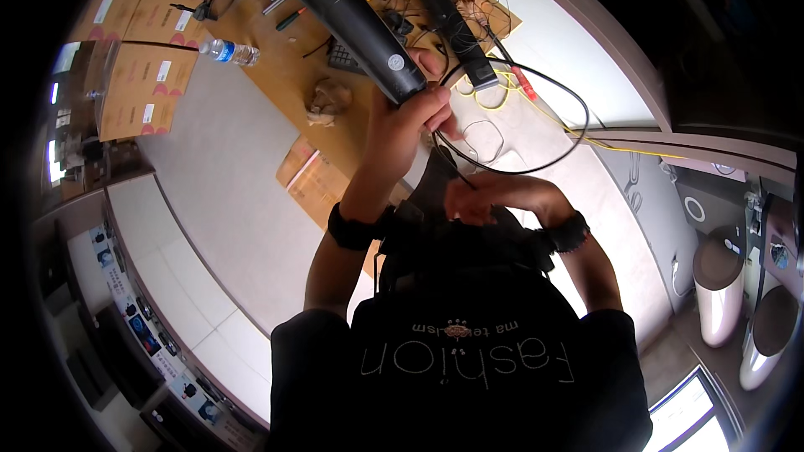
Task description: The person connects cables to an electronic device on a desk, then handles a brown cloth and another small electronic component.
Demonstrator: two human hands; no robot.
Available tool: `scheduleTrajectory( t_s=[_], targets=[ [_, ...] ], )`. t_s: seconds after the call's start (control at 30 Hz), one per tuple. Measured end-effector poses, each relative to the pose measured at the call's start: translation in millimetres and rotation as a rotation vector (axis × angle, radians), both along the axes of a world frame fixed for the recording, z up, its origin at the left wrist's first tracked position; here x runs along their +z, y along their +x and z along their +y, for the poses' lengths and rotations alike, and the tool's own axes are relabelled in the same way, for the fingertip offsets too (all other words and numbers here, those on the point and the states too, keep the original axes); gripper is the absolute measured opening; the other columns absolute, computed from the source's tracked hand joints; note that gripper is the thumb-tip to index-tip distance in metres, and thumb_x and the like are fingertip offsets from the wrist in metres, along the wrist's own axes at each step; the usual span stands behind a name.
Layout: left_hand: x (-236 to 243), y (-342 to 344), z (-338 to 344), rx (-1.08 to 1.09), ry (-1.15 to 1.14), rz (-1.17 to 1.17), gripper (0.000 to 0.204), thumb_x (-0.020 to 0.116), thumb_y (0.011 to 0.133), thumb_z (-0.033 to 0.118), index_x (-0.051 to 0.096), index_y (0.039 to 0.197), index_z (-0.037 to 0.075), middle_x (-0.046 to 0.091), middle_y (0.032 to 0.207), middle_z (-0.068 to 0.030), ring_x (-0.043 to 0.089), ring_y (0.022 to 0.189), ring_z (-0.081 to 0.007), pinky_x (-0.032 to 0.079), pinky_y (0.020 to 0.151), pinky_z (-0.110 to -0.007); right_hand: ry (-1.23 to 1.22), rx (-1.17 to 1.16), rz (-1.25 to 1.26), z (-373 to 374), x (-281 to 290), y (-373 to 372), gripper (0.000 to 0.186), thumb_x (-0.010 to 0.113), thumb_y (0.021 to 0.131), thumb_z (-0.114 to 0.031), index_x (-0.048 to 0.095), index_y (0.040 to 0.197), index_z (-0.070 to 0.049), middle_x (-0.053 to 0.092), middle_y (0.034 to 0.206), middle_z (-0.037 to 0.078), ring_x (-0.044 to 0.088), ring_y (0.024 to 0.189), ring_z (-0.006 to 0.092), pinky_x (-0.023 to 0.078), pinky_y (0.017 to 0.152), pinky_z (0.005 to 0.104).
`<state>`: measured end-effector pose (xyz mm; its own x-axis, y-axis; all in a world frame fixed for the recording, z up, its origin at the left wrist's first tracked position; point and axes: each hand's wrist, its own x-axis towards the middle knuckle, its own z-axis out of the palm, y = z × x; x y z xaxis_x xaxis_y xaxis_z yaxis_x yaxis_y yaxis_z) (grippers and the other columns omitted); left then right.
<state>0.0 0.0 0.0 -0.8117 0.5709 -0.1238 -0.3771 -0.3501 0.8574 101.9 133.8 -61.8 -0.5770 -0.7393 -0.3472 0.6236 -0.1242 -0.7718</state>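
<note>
The left hand (pixel 412 121) is wrapped round the near end of a black cylinder (pixel 339 12), which juts out ahead of it; a black cable (pixel 512 173) loops rightward from there — toward the right hand (pixel 476 197), fingers bent, pinch impossible to tell.

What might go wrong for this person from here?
The thin black looped cable might snag on the thin yellow cable. The long black cylinder, gripped near one end by the left hand, could tip or slip, perhaps knocking things on the cluttered brown table.
</note>
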Motion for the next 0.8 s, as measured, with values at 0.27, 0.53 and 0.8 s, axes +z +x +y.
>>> scheduleTrajectory(
  t_s=[0.27, 0.53, 0.8],
  targets=[
    [2, -20, -6, 0.141, -0.178, 0.041, 0.021, 0.053, 0.073, 0.000, 0.042, 0.090, 0.009, 0.040, 0.053, -0.0005, 0.027, 0.038, -0.0027, 0.018, 0.034, -0.018, 0.442, -0.274, -0.048, 88, -47, 99, 0.015, 0.058, 0.081, -0.019, 0.056, 0.080, -0.004, 0.053, 0.068, -0.001, 0.047, 0.063, 0.0056, 0.040, 0.056, 0.0211],
    [1, -20, -3, -0.012, -0.257, 0.045, 0.025, 0.054, 0.071, 0.000, 0.047, 0.094, 0.007, 0.043, 0.051, -0.0010, 0.028, 0.037, -0.0029, 0.017, 0.035, -0.018, 1.336, -0.827, 0.840, 141, 17, 97, 0.014, 0.063, 0.075, -0.005, 0.062, 0.089, -0.004, 0.059, 0.082, 0.004, 0.056, 0.078, 0.0133, 0.045, 0.072, 0.0269],
    [5, -9, 3, -0.238, -0.231, 0.099, 0.038, 0.048, 0.069, -0.002, 0.041, 0.106, 0.005, 0.048, 0.082, -0.0051, 0.032, 0.041, -0.0052, 0.022, 0.038, -0.019, 0.615, -1.301, 0.594, 87, 40, 27, 0.020, 0.044, 0.086, -0.014, 0.052, 0.099, -0.001, 0.059, 0.099, 0.013, 0.058, 0.088, 0.0188, 0.045, 0.074, 0.0298]
  ],
)
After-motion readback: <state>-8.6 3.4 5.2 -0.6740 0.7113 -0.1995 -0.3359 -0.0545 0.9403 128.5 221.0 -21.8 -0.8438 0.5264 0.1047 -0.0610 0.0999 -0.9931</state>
